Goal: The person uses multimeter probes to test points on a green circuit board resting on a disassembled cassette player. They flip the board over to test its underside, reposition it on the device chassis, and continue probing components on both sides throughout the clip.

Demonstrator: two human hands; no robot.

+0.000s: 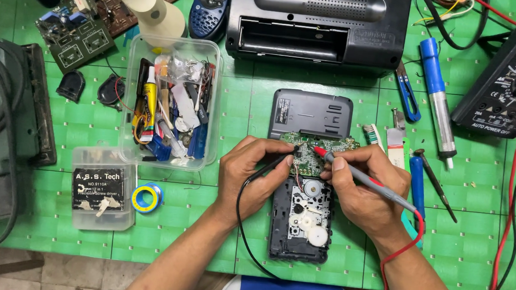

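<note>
An opened portable cassette player point(301, 225) lies on the green mat, white gears showing, with a green circuit board point(315, 152) lifted at its top. My left hand point(253, 172) holds a black probe whose tip touches the board's left side. My right hand point(362, 190) holds a red probe point(366, 179), tip on the board's upper middle. Red and black leads trail toward me and off to a black multimeter point(515, 79) at the far right. The player's grey back cover point(311, 113) lies just beyond the board.
A clear tub of parts point(170, 104) and a small screwdriver-set box point(102, 189) sit left, with a roll of tape point(146, 197). A black radio point(317, 22) stands at the back. A soldering iron point(437, 94), snips point(408, 92), toothbrush and screwdrivers lie right. Loose circuit boards point(77, 29) are at back left.
</note>
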